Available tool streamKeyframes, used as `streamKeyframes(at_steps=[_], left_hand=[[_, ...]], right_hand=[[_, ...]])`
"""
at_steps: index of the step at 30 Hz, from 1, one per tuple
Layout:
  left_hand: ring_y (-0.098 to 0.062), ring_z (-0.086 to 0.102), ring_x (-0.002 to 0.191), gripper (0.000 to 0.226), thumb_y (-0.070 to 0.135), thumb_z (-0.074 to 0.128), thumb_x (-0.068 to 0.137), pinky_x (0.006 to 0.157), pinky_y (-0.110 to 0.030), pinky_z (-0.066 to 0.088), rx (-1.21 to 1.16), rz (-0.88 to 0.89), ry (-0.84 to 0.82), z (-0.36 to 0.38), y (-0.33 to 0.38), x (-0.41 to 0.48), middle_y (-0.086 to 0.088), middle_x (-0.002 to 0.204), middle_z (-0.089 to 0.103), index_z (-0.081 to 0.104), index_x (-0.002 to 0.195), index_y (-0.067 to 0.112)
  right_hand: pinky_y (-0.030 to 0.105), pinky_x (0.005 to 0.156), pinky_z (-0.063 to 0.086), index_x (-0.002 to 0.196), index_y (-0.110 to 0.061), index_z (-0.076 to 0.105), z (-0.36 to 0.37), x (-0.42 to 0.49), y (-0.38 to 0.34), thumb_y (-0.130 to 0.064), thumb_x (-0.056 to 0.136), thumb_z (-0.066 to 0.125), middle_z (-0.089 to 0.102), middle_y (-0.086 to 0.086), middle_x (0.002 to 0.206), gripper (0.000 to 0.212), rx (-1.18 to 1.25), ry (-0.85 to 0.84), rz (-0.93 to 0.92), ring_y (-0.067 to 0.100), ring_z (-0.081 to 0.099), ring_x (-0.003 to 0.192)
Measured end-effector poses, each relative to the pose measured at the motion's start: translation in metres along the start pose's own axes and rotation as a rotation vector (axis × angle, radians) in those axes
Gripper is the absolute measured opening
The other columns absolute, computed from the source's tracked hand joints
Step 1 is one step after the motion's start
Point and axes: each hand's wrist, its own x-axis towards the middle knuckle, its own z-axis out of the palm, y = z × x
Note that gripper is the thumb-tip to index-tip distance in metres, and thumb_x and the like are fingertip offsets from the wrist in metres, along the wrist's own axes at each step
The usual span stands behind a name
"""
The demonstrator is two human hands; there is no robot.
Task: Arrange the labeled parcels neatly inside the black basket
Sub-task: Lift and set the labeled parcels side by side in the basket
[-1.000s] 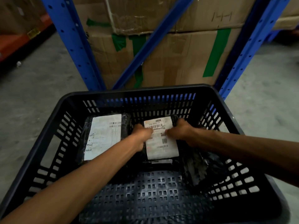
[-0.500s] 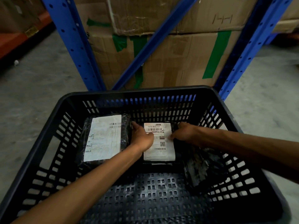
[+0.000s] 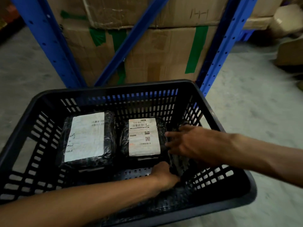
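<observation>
Two parcels laid flat, a third in my hands at the right side of the black slatted plastic basket (image 3: 218, 126).

The large black-wrapped parcel with the wide white label (image 3: 86, 138) and the smaller black-wrapped parcel marked 310-BAL17 (image 3: 144, 136) lie label-up, side by side along the far wall; I judge those placed. My right hand (image 3: 188, 143) rests with fingers spread and loosely curled over the dark crinkled parcel standing on edge (image 3: 179, 163) by the right wall, while my left hand (image 3: 164, 176) curls round its near lower end. Its label is hidden. It looks like it remains to be laid flat.
</observation>
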Motion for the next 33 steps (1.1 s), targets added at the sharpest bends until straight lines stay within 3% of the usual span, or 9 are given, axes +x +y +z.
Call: streamKeyframes(at_steps=[5, 10, 13, 17, 19, 22, 25, 29, 33], left_hand=[[-0.016, 0.068, 0.107, 0.049, 0.032, 0.084, 0.07, 0.084, -0.025, 0.053, -0.131, -0.023, 0.093, 0.037, -0.014, 0.023, -0.003, 0.115, 0.075, 0.074, 0.115, 0.015], [-0.019, 0.071, 0.103, 0.038, 0.037, 0.081, 0.074, 0.078, -0.031, 0.053, -0.073, 0.025, 0.174, 0.036, -0.02, 0.029, -0.007, 0.104, 0.078, 0.078, 0.104, 0.014], [-0.026, 0.07, 0.104, 0.038, 0.04, 0.076, 0.079, 0.067, -0.033, 0.046, 0.021, 0.088, 0.086, 0.02, -0.019, 0.021, -0.007, 0.089, 0.075, 0.077, 0.099, 0.007], [-0.014, 0.07, 0.1, 0.035, 0.045, 0.069, 0.085, 0.078, -0.024, 0.048, 0.142, 0.273, -0.065, -0.044, -0.022, -0.016, -0.002, 0.104, 0.078, 0.077, 0.105, 0.016], [-0.016, 0.072, 0.096, 0.042, 0.056, 0.061, 0.085, 0.085, -0.032, 0.053, 0.069, 0.344, -0.115, -0.084, -0.023, -0.048, -0.001, 0.102, 0.078, 0.077, 0.102, 0.021], [-0.006, 0.074, 0.091, 0.045, 0.072, 0.06, 0.074, 0.094, -0.037, 0.051, -0.348, 0.328, -0.022, -0.133, -0.028, -0.087, 0.01, 0.098, 0.08, 0.079, 0.096, 0.037], [-0.017, 0.074, 0.077, 0.036, 0.057, 0.075, 0.071, 0.086, -0.039, 0.055, -0.834, 0.283, 0.011, -0.164, -0.034, -0.098, -0.004, 0.088, 0.077, 0.081, 0.089, 0.027], [-0.016, 0.076, 0.093, 0.035, 0.031, 0.073, 0.083, 0.079, -0.027, 0.06, -0.815, 0.239, 0.255, -0.162, -0.027, -0.082, -0.002, 0.104, 0.079, 0.075, 0.112, 0.012], [-0.026, 0.071, 0.105, 0.031, 0.014, 0.072, 0.088, 0.101, -0.044, 0.053, -0.713, 0.164, 0.462, -0.156, -0.02, -0.053, -0.012, 0.11, 0.076, 0.07, 0.115, 0.001]], right_hand=[[0.047, 0.115, 0.032, 0.116, -0.015, 0.069, 0.044, 0.028, -0.009, -0.018, 0.094, 0.051, 0.066, 0.007, 0.132, 0.029, -0.131, 0.005, 0.031, 0.032, 0.053, 0.131], [0.048, 0.109, 0.041, 0.1, -0.014, 0.073, 0.043, 0.025, -0.011, -0.018, 0.085, 0.061, 0.074, 0.01, 0.106, 0.02, -0.113, -0.004, -0.007, 0.036, 0.066, 0.11], [0.04, 0.083, 0.06, 0.085, -0.016, 0.072, 0.021, 0.013, 0.0, -0.027, 0.075, 0.066, 0.076, 0.007, 0.088, 0.016, 0.025, -0.059, -0.032, 0.032, 0.073, 0.088], [0.034, 0.061, 0.062, 0.096, -0.022, 0.071, -0.012, -0.002, 0.022, -0.049, 0.069, 0.057, 0.072, -0.001, 0.075, 0.041, 0.482, -0.006, 0.052, 0.017, 0.069, 0.067], [0.03, 0.058, 0.057, 0.099, -0.025, 0.072, -0.028, -0.006, 0.039, -0.055, 0.067, 0.051, 0.072, -0.006, 0.078, 0.048, 0.758, 0.087, 0.079, 0.009, 0.067, 0.068], [0.02, 0.052, 0.051, 0.084, -0.02, 0.079, -0.038, -0.006, 0.058, -0.048, 0.078, 0.054, 0.076, -0.002, 0.077, 0.038, 1.413, 0.243, 0.231, 0.01, 0.069, 0.063], [0.028, 0.065, 0.057, 0.076, -0.019, 0.079, -0.029, 0.012, 0.062, -0.047, 0.085, 0.054, 0.079, 0.004, 0.08, 0.039, 2.099, 0.272, 0.395, 0.019, 0.074, 0.065], [0.034, 0.069, 0.064, 0.096, -0.017, 0.083, -0.031, 0.045, 0.05, -0.063, 0.083, 0.059, 0.081, 0.007, 0.101, 0.053, 2.347, 0.261, 0.442, 0.022, 0.079, 0.087], [0.041, 0.075, 0.063, 0.11, -0.003, 0.076, -0.033, 0.068, 0.046, -0.026, 0.068, 0.087, 0.078, 0.016, 0.108, 0.05, 2.213, 0.396, 0.541, 0.029, 0.078, 0.092]])
